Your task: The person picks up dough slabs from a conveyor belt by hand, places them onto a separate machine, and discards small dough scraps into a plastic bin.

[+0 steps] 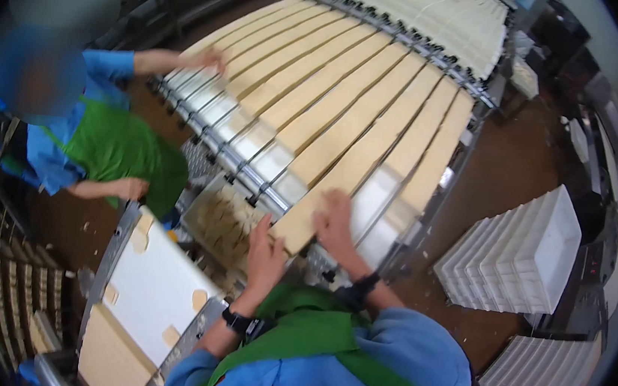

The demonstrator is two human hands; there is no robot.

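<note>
Several long pale dough strips (347, 114) lie side by side on a slatted conveyor (250, 175) that slopes away from me. My right hand (336, 222) lies on the near end of one dough strip (296, 231), fingers curled over it. My left hand (265, 252) grips the same end from its left edge. Both wrists carry dark watches. My sleeves are blue and I wear a green apron (309, 336).
A co-worker in blue with a green apron (122, 147) stands at the left, one hand (210, 58) on the far strips. Below the conveyor are a bin of dough scraps (220, 217) and a white belt (156, 282). Stacks of white trays (528, 254) stand at the right.
</note>
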